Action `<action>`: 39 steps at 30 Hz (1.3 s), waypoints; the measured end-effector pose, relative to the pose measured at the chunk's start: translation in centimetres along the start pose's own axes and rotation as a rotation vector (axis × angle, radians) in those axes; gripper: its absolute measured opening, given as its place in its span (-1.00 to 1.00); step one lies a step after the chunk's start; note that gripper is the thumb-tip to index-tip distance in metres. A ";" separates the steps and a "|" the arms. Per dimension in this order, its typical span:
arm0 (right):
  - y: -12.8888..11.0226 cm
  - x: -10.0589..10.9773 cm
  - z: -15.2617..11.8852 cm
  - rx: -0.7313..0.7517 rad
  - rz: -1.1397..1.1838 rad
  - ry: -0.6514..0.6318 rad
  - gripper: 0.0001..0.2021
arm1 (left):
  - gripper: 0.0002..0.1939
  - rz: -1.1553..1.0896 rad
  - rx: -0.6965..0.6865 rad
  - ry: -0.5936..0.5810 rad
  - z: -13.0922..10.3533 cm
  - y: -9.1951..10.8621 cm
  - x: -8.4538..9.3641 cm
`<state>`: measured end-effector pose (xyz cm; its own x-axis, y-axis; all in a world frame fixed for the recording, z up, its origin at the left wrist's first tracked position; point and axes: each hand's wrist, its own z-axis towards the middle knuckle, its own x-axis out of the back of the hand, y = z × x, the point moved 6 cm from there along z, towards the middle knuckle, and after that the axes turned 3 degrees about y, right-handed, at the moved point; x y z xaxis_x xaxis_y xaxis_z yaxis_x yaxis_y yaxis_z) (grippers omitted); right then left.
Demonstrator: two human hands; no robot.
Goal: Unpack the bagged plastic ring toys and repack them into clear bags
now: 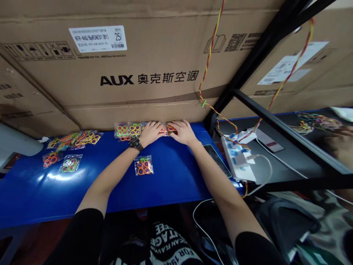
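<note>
A row of clear packets with colourful rings [128, 130] lies along the foot of the cardboard box, at the back of the blue table. My left hand [151, 133], with a black watch on its wrist, rests on the middle of that row, fingers spread. At the row's right end, my right hand [183, 131] lies over a packet with orange rings [171, 129], its fingers apart. One separate packet of orange rings [144, 166] lies nearer me, between my forearms. Neither hand visibly lifts anything.
More ring packets are piled on the left [85, 139]. A large AUX carton [149, 48] stands behind the table [171, 184]. To the right are a phone [217, 160], a white power strip [237, 158], hanging twisted wires, a black metal frame [245, 59] and another person's hand [344, 143].
</note>
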<state>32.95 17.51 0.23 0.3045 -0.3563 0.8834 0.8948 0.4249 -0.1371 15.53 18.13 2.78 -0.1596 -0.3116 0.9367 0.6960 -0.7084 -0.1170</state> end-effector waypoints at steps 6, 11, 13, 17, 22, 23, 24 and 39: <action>-0.6 1.4 -1.1 -0.001 -0.071 -0.025 -0.24 | -0.26 0.062 -0.027 0.065 -1.5 -0.5 1.5; -3.4 5.0 -3.3 0.065 0.023 0.045 -0.31 | -0.41 0.024 0.006 0.093 -4.9 -2.1 3.9; -6.0 5.2 -4.5 0.134 0.132 -0.009 -0.35 | -0.47 -0.026 0.037 0.109 -6.2 -3.0 4.8; -13.2 3.1 -6.7 0.389 0.324 -0.240 -0.25 | -0.54 -0.076 0.106 0.145 -8.6 -4.4 5.8; -19.1 1.1 -7.0 0.499 0.331 -0.405 -0.18 | -0.59 -0.087 0.133 0.142 -11.6 -4.9 5.8; -19.7 1.2 -6.8 0.507 0.312 -0.411 -0.20 | -0.60 -0.096 0.136 0.145 -12.1 -4.9 5.7; -20.2 1.4 -6.6 0.513 0.282 -0.410 -0.23 | -0.61 -0.104 0.140 0.152 -12.6 -5.0 5.6; -13.9 5.9 -9.6 0.337 0.161 -0.385 -0.66 | -0.64 -0.144 -0.029 0.197 -10.7 -1.2 4.2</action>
<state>25.43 1.50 3.08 0.2313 0.0395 0.9721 0.6730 0.7150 -0.1892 6.60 10.89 3.33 -0.3911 -0.3219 0.8622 0.6367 -0.7711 0.0009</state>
